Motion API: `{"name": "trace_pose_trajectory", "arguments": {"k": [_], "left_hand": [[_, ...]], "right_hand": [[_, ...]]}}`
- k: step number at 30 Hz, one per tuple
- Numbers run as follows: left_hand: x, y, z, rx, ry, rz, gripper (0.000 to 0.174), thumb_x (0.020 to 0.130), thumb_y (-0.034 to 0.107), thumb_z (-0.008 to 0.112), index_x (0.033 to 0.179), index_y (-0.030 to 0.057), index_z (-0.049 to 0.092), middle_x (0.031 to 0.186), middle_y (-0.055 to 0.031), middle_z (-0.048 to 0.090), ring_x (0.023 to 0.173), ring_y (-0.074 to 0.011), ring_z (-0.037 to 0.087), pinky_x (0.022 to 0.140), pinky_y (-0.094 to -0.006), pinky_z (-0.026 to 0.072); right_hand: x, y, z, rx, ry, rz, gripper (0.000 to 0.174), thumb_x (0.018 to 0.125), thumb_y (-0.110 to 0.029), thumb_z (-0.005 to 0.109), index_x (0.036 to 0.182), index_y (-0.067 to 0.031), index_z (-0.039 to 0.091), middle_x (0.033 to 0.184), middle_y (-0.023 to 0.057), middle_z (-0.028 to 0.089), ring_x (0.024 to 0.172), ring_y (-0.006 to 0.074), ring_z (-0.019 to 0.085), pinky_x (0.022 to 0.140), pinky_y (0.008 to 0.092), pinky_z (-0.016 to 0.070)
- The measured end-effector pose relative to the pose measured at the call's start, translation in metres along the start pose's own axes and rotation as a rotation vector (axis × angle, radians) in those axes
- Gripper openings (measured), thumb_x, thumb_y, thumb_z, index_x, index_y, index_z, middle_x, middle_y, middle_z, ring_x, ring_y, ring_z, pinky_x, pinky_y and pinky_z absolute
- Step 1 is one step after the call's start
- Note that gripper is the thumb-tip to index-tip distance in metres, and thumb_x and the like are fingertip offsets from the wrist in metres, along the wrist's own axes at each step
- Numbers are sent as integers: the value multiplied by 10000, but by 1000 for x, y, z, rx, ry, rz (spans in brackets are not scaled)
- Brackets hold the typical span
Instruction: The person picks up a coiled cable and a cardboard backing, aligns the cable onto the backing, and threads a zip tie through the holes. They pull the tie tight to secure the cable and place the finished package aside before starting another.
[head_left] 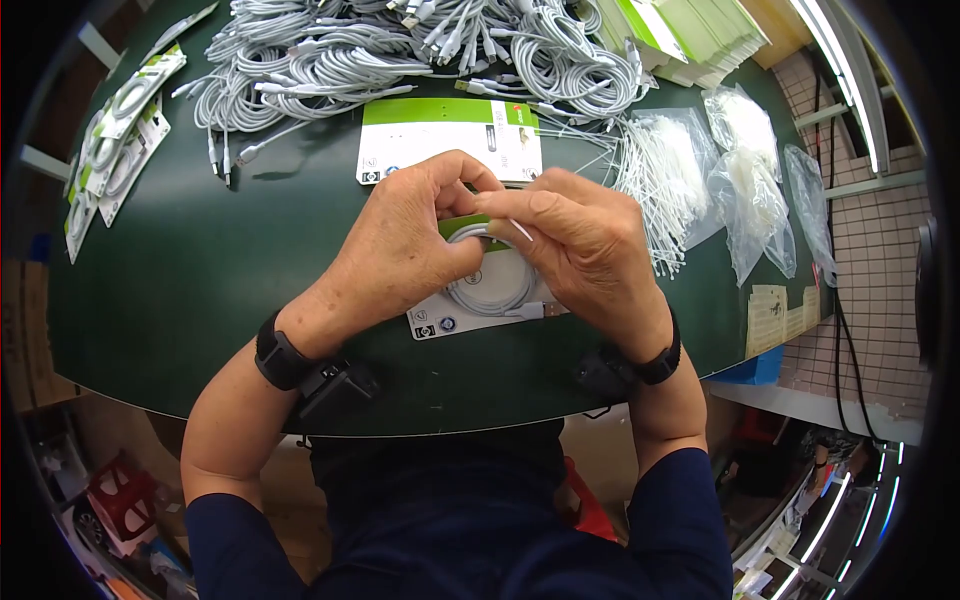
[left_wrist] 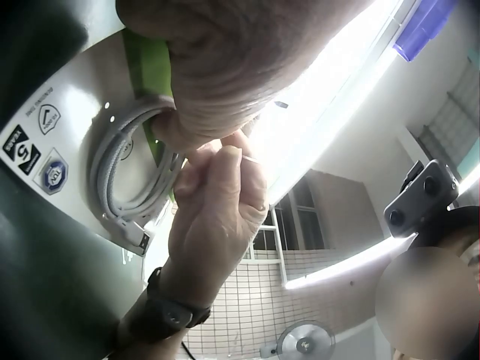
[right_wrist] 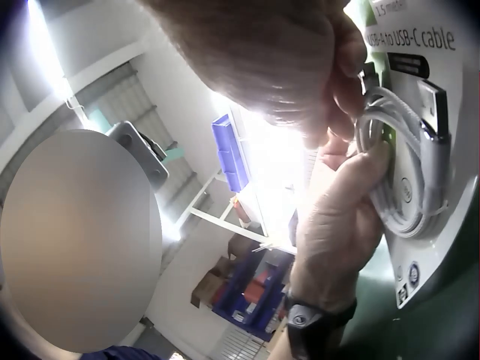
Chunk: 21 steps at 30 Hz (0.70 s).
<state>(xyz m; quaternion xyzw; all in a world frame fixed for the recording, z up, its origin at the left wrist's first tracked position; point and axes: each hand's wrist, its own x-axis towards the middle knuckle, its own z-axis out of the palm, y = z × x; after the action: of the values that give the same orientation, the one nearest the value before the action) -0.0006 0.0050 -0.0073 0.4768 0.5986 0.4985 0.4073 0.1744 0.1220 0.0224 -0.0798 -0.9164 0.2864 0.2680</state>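
A white and green packaging card (head_left: 437,320) lies on the dark green table (head_left: 200,270), with a coiled white USB cable (head_left: 495,292) on it. My left hand (head_left: 452,212) curls over the coil's top and holds it against the card. In the right wrist view its thumb (right_wrist: 365,161) presses on the cable (right_wrist: 409,180). My right hand (head_left: 503,214) meets it fingertip to fingertip and pinches a thin white tie (head_left: 521,230) at the coil's top. The left wrist view shows the coil (left_wrist: 120,172) on the card (left_wrist: 64,112), under both hands.
A second card (head_left: 440,140) lies just behind the hands. Beyond it spreads a heap of loose white cables (head_left: 400,50). White ties in clear bags (head_left: 680,170) sit at the right, packed cables (head_left: 115,140) at the left, and stacked cards (head_left: 690,30) at the far right.
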Motion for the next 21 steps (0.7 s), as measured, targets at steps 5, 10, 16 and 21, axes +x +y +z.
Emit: {"name": "trace_pose_trajectory", "arguments": {"k": [5,10,16,21], "left_hand": [[-1,-2,-2,27,-33,71,228,812,-37,717,1034,-30,767,994,-51,787,964,-89,709,939,-266,571],[0,-8,-2,55,60,159,238,805,16,704,1015,-16,812,875,-89,791,765,-100,669,714,-269,549],[-2,-8,-2,80,71,153,268,789,18,694,1026,-9,817,853,-88,787,738,-90,662,681,-271,541],[-3,0,-7,103,68,111,274,782,10,684,1021,-11,816,846,-85,784,731,-91,658,675,-269,537]], "right_hand": [[-2,4,-9,234,-133,49,240,902,57,744,1102,-57,813,947,98,748,791,194,720,676,298,574],[0,-5,-22,298,-208,57,227,906,66,738,1087,-48,815,940,96,744,763,188,706,664,296,572],[-2,-15,-26,332,-225,223,240,852,96,777,1035,-53,818,911,82,728,771,177,704,665,288,567],[-4,-13,-16,162,-79,80,275,797,94,820,1012,-78,820,888,58,714,768,174,685,639,291,539]]}}
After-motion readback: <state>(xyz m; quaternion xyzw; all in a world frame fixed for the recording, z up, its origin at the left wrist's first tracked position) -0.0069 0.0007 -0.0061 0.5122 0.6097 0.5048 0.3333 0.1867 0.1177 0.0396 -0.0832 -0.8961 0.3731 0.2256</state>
